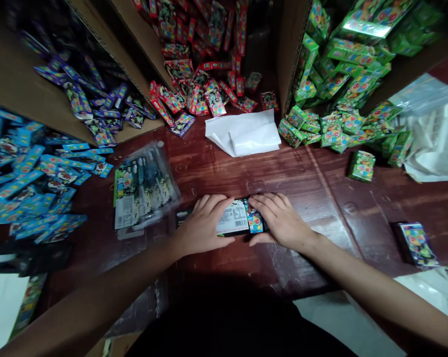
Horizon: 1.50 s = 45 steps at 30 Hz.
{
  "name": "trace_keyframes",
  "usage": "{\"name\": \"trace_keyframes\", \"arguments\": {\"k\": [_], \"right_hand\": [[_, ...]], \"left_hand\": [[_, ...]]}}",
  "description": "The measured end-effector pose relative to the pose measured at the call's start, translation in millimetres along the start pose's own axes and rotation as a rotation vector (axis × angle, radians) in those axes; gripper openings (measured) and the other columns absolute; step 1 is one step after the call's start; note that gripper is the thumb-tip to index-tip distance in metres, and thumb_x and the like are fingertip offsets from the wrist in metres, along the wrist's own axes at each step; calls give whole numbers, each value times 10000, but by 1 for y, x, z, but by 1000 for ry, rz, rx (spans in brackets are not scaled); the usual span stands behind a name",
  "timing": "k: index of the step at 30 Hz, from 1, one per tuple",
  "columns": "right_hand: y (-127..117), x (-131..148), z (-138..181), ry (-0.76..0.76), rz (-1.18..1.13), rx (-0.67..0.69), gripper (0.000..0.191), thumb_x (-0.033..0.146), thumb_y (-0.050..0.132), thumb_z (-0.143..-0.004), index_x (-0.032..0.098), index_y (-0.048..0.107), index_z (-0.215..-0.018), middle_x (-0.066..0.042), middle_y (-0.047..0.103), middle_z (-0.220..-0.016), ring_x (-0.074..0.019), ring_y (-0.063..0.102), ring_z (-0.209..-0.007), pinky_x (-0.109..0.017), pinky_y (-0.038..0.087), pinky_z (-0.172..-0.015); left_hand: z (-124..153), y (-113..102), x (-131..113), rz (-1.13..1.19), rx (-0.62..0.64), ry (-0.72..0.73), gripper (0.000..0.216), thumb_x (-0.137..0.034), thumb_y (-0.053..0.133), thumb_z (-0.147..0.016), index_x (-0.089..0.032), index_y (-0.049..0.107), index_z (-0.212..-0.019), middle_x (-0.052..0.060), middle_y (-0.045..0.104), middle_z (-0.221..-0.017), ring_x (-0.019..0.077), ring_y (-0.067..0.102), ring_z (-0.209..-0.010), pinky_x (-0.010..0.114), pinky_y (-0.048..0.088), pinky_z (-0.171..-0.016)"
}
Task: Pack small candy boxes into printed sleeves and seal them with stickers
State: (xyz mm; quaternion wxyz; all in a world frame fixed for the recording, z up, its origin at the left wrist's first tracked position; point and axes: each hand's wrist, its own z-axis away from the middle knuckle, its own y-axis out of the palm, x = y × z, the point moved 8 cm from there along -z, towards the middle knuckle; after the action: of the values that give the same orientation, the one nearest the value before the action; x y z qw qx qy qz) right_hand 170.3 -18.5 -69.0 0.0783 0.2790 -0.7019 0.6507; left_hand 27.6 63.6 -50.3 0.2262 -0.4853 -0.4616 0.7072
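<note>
My left hand [203, 225] and my right hand [281, 220] both grip a row of small boxes [238, 222] lying on the dark red wooden table [216, 173] near its front edge. A white barcode label and a blue printed box face show between the hands. The fingers of both hands curl over the top of the row, thumbs at the near side. A clear plastic bag holding packed boxes [144, 191] lies just left of my left hand.
Heaps of small boxes spill from cardboard cartons: blue [26, 173] at left, purple [93, 106] behind, red [197, 84] at centre back, green [335, 99] at right. Folded white paper [246, 134] lies mid-table. A lone green box [361, 165] and a dark pack [417, 245] sit right.
</note>
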Motion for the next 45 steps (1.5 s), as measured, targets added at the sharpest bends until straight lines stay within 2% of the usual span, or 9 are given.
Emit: {"name": "trace_keyframes", "arguments": {"k": [4, 8, 14, 20, 28, 32, 34, 38, 45], "right_hand": [[-3, 4, 1, -21, -84, 21, 1034, 769, 614, -787, 117, 333, -1539, -253, 461, -1513, -376, 430, -1405, -658, 235, -1183], [-20, -8, 23, -43, -93, 155, 1190, 714, 675, -778, 109, 85, -1615, -261, 144, -1661, -410, 127, -1544, -705, 120, -1194], [-33, -36, 24, -51, -150, 108, 768, 480, 687, -878, 176, 367, -1508, -182, 528, -1462, -294, 466, -1395, -610, 175, -1237], [-24, -18, 19, -84, -169, -33, 734, 529, 697, -864, 177, 439, -1453, -189, 586, -1385, -321, 513, -1349, -644, 222, -1216], [9, -2, 20, -85, -61, 126, 950, 496, 576, -958, 202, -32, -1625, -185, 350, -1613, -311, 371, -1480, -634, 164, -1238], [-24, -20, 8, -28, 51, 39, 1049, 664, 560, -901, 172, -15, -1626, -209, 215, -1659, -384, 239, -1523, -683, 126, -1211], [-63, -54, 1, 107, 157, -151, 928, 618, 539, -932, 182, 102, -1624, -200, 236, -1655, -393, 260, -1511, -671, 154, -1205], [-129, -117, -11, 394, 387, -501, 819, 605, 591, -907, 136, 354, -1535, -244, 440, -1511, -435, 436, -1362, -625, 341, -1100], [-136, -162, -37, 617, 215, -617, 411, 468, 616, -908, 166, 626, -1187, -157, 682, -1082, -375, 551, -1085, -556, 416, -950]], "left_hand": [[-3, 3, -1, -1, -22, -5, 897, -447, 790, -728, -215, 378, -1490, 127, 505, -1375, 333, 468, -1260, 492, 368, -1113], [-5, 4, 3, -31, 14, -4, 937, -465, 793, -720, -220, 355, -1511, 129, 497, -1406, 343, 460, -1262, 509, 357, -1099], [-12, 9, -3, -65, 72, 47, 935, -485, 783, -725, -193, 365, -1509, 137, 492, -1438, 346, 451, -1268, 503, 343, -1078], [-12, 6, -11, -51, 48, -33, 954, -501, 803, -690, -197, 391, -1495, 138, 512, -1407, 346, 468, -1237, 503, 360, -1063], [-7, 5, -21, -24, 124, 22, 1019, -606, 808, -644, -204, 412, -1493, 133, 556, -1373, 337, 494, -1210, 486, 400, -1037], [-42, -45, 10, -89, 64, 59, 589, -698, 679, -772, -320, 659, -1223, 29, 656, -1247, 266, 566, -1152, 411, 425, -1028], [-72, -103, 65, -215, -203, -203, 341, -580, 582, -909, -312, 702, -1082, 7, 686, -1164, 216, 601, -1112, 349, 443, -1020], [-105, -188, 157, -322, -620, -624, 377, -407, 544, -943, -125, 582, -1190, 196, 594, -1221, 338, 582, -1159, 465, 480, -966], [-99, -202, 188, -212, -868, -627, 352, -236, 515, -931, -96, 452, -1248, 155, 491, -1290, 330, 472, -1292, 503, 458, -1029]]}}
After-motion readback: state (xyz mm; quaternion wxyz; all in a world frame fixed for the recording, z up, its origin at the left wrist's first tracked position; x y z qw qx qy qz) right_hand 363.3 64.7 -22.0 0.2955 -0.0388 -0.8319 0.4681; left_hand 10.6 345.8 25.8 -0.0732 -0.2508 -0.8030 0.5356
